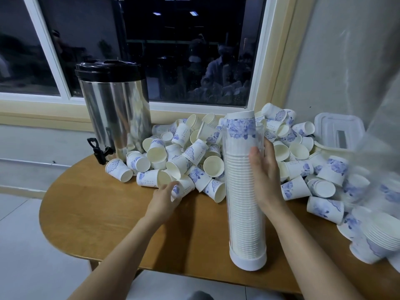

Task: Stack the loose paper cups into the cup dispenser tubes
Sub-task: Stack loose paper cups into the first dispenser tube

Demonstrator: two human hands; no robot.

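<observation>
Right grip curls round the upright dispenser tube on the bench; left grip closes on a loose cup.

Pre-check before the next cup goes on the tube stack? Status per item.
1. Dispenser tube upright, base flat on the table: ok.
2. Right hand steadies the tube: ok, it holds the upper half with the thumb across the front.
3. Left hand has a cup: ok, its fingers curl round a loose cup at the pile's near edge.
4. Room left in the tube: not ok, the top cup already stands above the clear rim.
5. Gripped cup is single, not nested: cannot tell.
</observation>
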